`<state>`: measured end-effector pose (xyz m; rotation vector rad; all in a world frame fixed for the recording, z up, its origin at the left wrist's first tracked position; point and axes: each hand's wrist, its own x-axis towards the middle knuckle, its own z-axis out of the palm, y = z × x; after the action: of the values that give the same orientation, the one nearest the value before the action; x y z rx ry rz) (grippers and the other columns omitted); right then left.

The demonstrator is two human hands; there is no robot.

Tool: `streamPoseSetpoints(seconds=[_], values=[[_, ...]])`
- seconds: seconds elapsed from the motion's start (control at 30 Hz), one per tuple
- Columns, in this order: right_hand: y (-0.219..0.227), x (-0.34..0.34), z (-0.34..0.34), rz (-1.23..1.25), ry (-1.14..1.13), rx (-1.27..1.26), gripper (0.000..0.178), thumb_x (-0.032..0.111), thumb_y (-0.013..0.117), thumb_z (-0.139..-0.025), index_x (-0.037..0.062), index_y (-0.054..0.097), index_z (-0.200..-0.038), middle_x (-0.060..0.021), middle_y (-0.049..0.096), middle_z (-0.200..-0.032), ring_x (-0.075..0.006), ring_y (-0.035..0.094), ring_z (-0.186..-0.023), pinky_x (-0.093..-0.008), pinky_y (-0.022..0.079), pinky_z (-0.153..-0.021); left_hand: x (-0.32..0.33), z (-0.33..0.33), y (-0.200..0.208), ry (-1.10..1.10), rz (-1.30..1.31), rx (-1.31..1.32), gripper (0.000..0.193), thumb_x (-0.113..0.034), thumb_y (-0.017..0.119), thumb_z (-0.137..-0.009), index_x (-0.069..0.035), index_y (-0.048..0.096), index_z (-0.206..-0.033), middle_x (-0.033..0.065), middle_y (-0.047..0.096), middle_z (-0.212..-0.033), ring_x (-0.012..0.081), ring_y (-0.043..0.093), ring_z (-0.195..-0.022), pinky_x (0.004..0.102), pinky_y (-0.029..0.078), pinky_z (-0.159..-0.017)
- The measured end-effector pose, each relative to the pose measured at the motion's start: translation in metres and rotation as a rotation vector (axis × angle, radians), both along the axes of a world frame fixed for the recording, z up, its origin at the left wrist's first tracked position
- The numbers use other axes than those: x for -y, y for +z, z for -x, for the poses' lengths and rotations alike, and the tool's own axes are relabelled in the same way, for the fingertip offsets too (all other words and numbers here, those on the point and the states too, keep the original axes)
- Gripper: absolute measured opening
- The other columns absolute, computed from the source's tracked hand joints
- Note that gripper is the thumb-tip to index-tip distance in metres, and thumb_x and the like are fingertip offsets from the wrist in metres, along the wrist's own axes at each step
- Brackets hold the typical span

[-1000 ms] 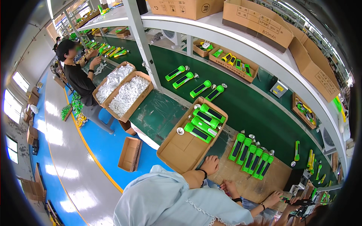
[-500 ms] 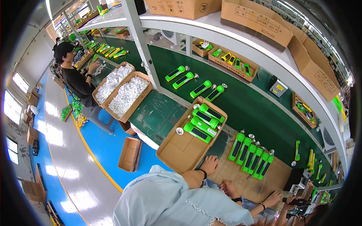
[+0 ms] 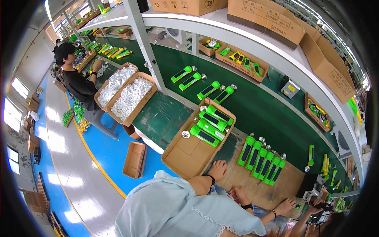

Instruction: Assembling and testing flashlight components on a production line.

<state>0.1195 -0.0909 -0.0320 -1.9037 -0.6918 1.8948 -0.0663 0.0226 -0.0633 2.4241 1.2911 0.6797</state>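
My left hand (image 3: pixel 218 170), with a black band at the wrist, lies palm down on the brown board (image 3: pixel 252 189), its fingers stretched out. It is nearest the corner of an open cardboard box (image 3: pixel 183 158) and holds nothing. On the board's near edge my right hand (image 3: pixel 239 193) rests, also banded, its fingers loosely apart with nothing visible in them. Several green solar flashlights (image 3: pixel 258 162) lie in a row beyond my hands, silver lamp heads pointing away. Inside the box are more green flashlights (image 3: pixel 204 135) and a loose silver reflector (image 3: pixel 186 134).
At right, a co-worker's hands (image 3: pixel 284 206) are near a small green part (image 3: pixel 297 205) and a black tool (image 3: pixel 325 206). Flashlights (image 3: pixel 209 90) sit on the green bench. Boxes of white parts (image 3: pixel 132 98) stand at left. A shelf post (image 3: pixel 144 47) rises behind; another person (image 3: pixel 75 75) stands left.
The whole view has shifted slightly. My hands keep their places on the board. The co-worker's black tool has moved right, and a small green part now shows beside that person's hand.
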Motion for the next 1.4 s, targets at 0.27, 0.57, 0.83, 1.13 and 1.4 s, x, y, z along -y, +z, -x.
streamPoseSetpoints(seconds=[0.27,0.57,0.83,1.13,1.4], values=[[-0.002,-0.001,0.0,0.026,-0.004,0.003,0.046,0.039,0.047,-0.089,0.0025,0.065,-0.067,-0.0069,0.062,-0.056,-0.0149,0.053,-0.038,-0.0262,0.042,-0.036,0.0,0.001,0.001,-0.003,-0.005,0.012,0.021,-0.02,0.057,-0.072,-0.007,0.053,-0.088,0.0122,0.049,-0.101,0.0283,0.046,-0.099,0.0406,0.036,-0.082],[-0.009,0.001,-0.003,0.02,-0.023,-0.025,0.045,0.035,0.048,-0.089,-0.0028,0.06,-0.07,-0.0138,0.061,-0.057,-0.0208,0.058,-0.04,-0.0273,0.044,-0.033,0.0,0.001,0.006,-0.015,0.038,-0.004,0.025,-0.02,0.057,-0.072,-0.005,0.054,-0.092,0.013,0.05,-0.103,0.0284,0.046,-0.1,0.0408,0.035,-0.084],[0.001,-0.001,0.002,0.023,-0.032,0.0,0.044,0.036,0.049,-0.088,0.0019,0.064,-0.067,-0.0074,0.061,-0.055,-0.015,0.052,-0.036,-0.0256,0.042,-0.035,-0.001,0.001,0.004,0.003,-0.001,0.026,0.021,-0.02,0.057,-0.072,-0.007,0.053,-0.087,0.0118,0.049,-0.1,0.028,0.046,-0.098,0.0404,0.036,-0.082],[-0.009,0.003,-0.001,0.005,-0.026,-0.004,0.046,0.037,0.049,-0.089,-0.003,0.061,-0.069,-0.0149,0.062,-0.058,-0.0219,0.059,-0.041,-0.0272,0.043,-0.032,0.001,0.002,0.007,-0.01,0.035,-0.012,0.024,-0.02,0.056,-0.072,-0.005,0.054,-0.091,0.0128,0.05,-0.102,0.0283,0.046,-0.099,0.0406,0.036,-0.084],[-0.016,0.003,-0.004,0.01,-0.027,-0.016,0.046,0.038,0.049,-0.089,-0.0027,0.06,-0.069,-0.0145,0.062,-0.057,-0.022,0.059,-0.04,-0.0272,0.043,-0.032,-0.001,0.0,0.004,-0.011,0.018,-0.015,0.025,-0.02,0.056,-0.072,-0.005,0.054,-0.092,0.013,0.05,-0.103,0.0283,0.047,-0.099,0.0404,0.036,-0.083]])
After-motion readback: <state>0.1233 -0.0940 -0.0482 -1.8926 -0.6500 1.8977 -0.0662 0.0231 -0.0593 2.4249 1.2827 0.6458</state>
